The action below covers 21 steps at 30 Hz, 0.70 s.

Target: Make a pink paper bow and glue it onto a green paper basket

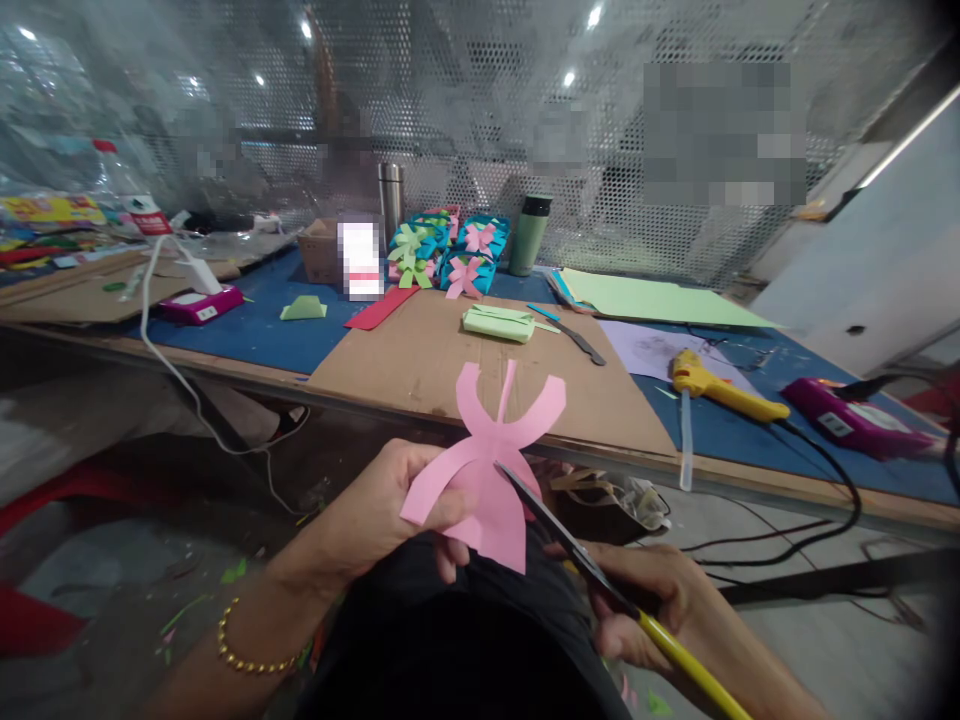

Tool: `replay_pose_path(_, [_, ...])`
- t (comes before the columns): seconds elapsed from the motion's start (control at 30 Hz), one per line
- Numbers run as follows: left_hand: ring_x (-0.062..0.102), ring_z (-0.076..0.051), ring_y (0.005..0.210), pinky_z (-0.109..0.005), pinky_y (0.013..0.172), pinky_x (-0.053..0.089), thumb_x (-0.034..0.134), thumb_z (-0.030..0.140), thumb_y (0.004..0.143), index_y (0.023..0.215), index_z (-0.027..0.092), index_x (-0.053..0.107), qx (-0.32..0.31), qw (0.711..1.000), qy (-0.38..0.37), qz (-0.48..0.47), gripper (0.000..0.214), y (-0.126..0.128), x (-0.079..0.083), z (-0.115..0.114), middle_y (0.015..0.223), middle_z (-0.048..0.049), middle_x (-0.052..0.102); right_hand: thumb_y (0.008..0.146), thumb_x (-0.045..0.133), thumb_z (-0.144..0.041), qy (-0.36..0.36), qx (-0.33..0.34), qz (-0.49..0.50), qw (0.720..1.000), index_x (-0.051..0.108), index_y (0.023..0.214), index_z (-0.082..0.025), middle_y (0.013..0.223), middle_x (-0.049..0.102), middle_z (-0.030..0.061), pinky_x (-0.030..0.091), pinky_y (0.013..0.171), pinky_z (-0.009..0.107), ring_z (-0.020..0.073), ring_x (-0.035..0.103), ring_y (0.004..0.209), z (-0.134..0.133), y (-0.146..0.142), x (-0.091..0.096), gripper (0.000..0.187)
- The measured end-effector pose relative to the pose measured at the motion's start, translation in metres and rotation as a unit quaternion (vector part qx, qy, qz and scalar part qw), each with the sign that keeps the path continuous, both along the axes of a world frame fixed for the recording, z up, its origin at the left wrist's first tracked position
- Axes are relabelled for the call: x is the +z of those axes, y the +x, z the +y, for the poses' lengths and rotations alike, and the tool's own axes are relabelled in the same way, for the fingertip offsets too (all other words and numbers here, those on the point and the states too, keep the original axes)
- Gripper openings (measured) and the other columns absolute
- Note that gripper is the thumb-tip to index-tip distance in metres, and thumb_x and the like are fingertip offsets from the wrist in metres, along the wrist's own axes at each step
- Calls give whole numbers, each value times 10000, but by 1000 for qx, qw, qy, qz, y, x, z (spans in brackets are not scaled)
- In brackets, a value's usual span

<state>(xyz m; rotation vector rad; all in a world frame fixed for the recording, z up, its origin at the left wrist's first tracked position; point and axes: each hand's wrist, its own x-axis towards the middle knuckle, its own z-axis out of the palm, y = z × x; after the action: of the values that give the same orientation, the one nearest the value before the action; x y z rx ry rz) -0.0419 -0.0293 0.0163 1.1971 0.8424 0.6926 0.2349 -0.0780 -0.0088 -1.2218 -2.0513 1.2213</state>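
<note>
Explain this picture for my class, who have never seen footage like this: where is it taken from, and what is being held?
There is no machine here, just a person's two bare hands. The single picture comes from a camera worn on the head, looking forward and down. The left hand holds a cut-out of pink paper. The right hand holds yellow-handled scissors, their tip at the middle of the paper. Beyond, on a blue table, lies flat cardboard with a folded green paper on it. To the right is a yellow glue gun; behind stands a green bottle.
</note>
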Motion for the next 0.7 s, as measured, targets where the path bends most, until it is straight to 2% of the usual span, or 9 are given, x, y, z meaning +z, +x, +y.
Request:
replay_pose_path(0.17, [618,-115,443,-172,422,481,785,461,763,700,111,613,-8,1000,-1,-10,395,0,-2,1,568,-56,667,776,655,-730,-11,-4,12,1000,760,1167,-230,629,407,-52,223,506,254,105,331,573,-2,0,2,644])
replay_pose_path(0.33, [638,-130,463,-181,428,489,769,411,795,714,113,620,-14,1000,2,-14,343,-3,-8,1,588,-61,680,750,672,-736,17,-10,5,1000,788,1095,-221,624,428,-47,255,517,252,107,338,561,-2,-1,-1,630])
replay_pose_path(0.5, [638,-133,476,-203,440,530,783,431,781,727,107,641,-15,1000,3,-19,358,-1,-9,2,587,-54,671,743,644,-767,16,-13,-10,1000,792,975,-201,631,390,-44,232,511,258,111,327,573,-2,0,-2,629])
replay_pose_path(0.7, [632,-120,467,-183,441,517,785,436,781,723,104,643,-21,1000,4,-19,366,0,-8,2,584,-57,678,756,637,-760,-8,-15,-8,1000,766,1099,-235,659,382,-49,234,524,257,117,305,601,-4,-1,0,640])
